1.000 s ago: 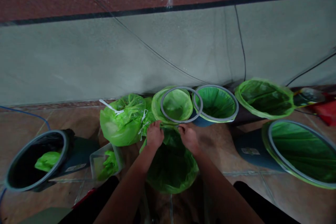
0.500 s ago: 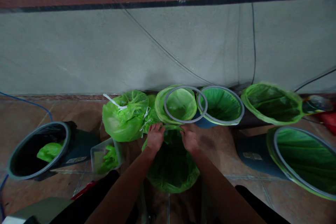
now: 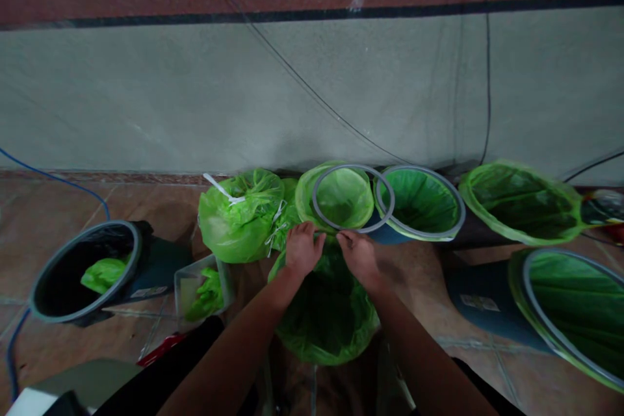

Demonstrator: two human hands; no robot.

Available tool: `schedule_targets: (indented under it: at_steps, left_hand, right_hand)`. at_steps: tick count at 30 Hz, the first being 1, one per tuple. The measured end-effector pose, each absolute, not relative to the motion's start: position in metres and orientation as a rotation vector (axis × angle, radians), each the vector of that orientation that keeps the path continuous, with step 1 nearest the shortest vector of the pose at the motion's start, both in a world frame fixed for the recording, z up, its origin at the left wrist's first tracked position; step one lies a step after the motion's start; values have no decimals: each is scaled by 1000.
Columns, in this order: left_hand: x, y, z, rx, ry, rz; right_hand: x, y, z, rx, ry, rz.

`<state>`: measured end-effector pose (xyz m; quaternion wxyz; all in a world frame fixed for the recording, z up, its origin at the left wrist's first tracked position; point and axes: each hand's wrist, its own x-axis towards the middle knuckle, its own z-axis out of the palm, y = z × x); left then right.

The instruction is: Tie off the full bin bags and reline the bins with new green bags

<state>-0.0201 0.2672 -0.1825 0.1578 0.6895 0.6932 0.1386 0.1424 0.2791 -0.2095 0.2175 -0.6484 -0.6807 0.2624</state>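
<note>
A green bin liner (image 3: 327,344) hangs open directly in front of me, draped over the rim of a bin that is mostly hidden. At its far edge, my left hand (image 3: 303,250) pinches the plastic between thumb and fingers. My right hand (image 3: 359,259) holds the same edge a short way to the right, fingers closed on it. Just beyond both hands, a loose grey ring (image 3: 315,201) lies over a bin lined in pale green (image 3: 308,208) and overlaps the neighbouring bin's rim.
Tied green bags (image 3: 238,227) lean by the wall at left. Nearby are a clear tub (image 3: 228,289) with green plastic and a black-lined bin (image 3: 139,240). Rightward stand more lined bins, one grey-rimmed (image 3: 461,208), one ringless (image 3: 517,234), another nearer (image 3: 492,302). A blue cable (image 3: 63,181) crosses the floor.
My hands have drawn closer together along the liner's far edge. The whole view has shifted slightly, with the bins appearing a little further right.
</note>
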Motion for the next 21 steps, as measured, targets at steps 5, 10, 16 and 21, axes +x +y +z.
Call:
schedule_targets:
  at_steps: [5, 10, 16, 21]
  left_hand:
    - [-19, 283, -199, 1970, 1813, 77]
    - [-19, 282, -208, 2022, 1795, 39]
    - [-27, 271, -195, 2016, 1878, 136]
    - [-60, 250, -180, 1793, 2130, 224]
  right_hand:
    - [132, 281, -220, -1871, -2010, 737]
    - [141, 284, -228, -1838, -2105, 767]
    - [144, 289, -226, -1875, -2110, 770]
    - [160, 279, -230, -1852, -1867, 877]
